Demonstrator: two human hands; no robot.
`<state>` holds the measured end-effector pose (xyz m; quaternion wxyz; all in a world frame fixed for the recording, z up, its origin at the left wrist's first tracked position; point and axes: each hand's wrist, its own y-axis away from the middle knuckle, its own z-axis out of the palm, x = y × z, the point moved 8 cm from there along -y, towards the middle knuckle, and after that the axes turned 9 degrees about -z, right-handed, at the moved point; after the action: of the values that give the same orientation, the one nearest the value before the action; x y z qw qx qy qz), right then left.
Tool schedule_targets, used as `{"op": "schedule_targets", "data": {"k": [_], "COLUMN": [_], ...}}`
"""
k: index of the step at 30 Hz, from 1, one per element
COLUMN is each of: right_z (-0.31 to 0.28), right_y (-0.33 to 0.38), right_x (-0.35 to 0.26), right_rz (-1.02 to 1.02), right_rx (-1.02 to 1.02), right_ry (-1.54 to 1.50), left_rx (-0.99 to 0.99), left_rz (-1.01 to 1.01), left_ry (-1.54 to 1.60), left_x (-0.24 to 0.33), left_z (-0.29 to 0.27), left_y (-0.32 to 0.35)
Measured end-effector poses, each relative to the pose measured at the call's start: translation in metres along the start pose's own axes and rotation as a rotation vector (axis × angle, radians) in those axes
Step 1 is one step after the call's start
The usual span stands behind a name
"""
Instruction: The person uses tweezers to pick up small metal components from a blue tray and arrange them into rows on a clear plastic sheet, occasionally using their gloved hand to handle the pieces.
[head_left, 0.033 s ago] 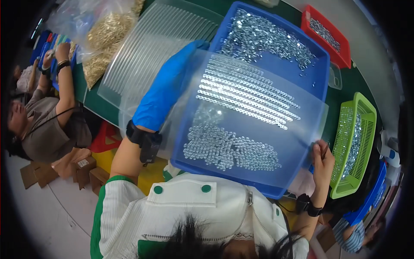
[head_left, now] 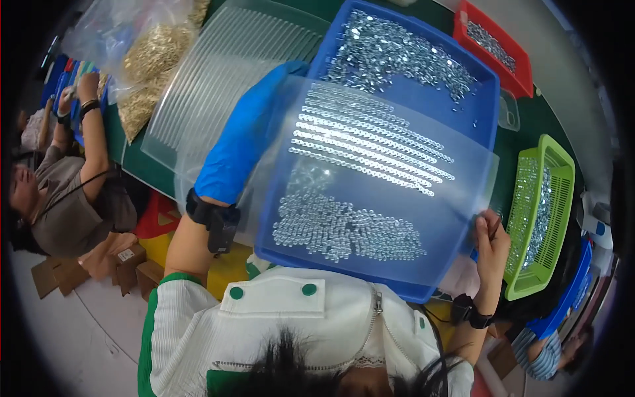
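With fingers (head_left: 485, 228) of right hand (head_left: 493, 248), pinching clear sheet (head_left: 455, 218) by right edge over blue tray (head_left: 433, 114). Can't tell finger closure on gloved left hand (head_left: 263, 99), near sheet's upper-left corner.

Glare on shiny rows (head_left: 367, 153); edges bent, corners black.

Clear sheet (head_left: 383, 202) over blue tray (head_left: 423, 102)

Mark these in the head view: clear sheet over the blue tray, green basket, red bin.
Clear sheet (head_left: 391, 200): head view, bare part near its middle.
Green basket (head_left: 557, 204): head view, slotted side wall.
Red bin (head_left: 521, 83): head view, bare end at the lower right.
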<state>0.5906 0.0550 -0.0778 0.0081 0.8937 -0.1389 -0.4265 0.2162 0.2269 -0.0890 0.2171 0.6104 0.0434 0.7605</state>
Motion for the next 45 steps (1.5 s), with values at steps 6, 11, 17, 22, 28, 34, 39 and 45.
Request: {"op": "schedule_targets", "data": {"k": [6, 11, 17, 22, 28, 34, 39, 45], "right_z": [0.001, -0.004, -0.009, -0.008, -0.021, -0.020, -0.005, -0.003], "right_y": [0.011, 0.029, 0.031, 0.033, 0.027, 0.027, 0.026, 0.026], "right_x": [0.008, 0.020, 0.022, 0.019, -0.004, -0.051, -0.066, -0.064], "right_rz": [0.019, 0.047, 0.061, 0.018, -0.038, -0.339, -0.455, -0.546], "right_rx": [-0.035, -0.025, -0.019, -0.003, 0.045, 0.062, -0.016, 0.010], "right_ry": [0.006, -0.062, -0.090, -0.067, 0.118, 0.238, 0.311, 0.426], "left_rx": [-0.068, 0.000, 0.085, 0.124, 0.110, 0.086, 0.086, 0.101], "left_rz": [-0.021, -0.112, -0.049, -0.071, -0.049, -0.078, -0.106, -0.086], "left_ry": [0.083, 0.120, -0.049, -0.112, -0.138, -0.044, -0.009, -0.009], "left_x": [-0.006, -0.013, -0.019, -0.020, -0.026, -0.027, -0.026, -0.026], "left_z": [0.007, 0.016, 0.013, 0.012, 0.010, 0.014, 0.016, 0.019], "left_y": [0.007, 0.021, 0.026, 0.029, 0.025, 0.025, 0.025, 0.024]}}
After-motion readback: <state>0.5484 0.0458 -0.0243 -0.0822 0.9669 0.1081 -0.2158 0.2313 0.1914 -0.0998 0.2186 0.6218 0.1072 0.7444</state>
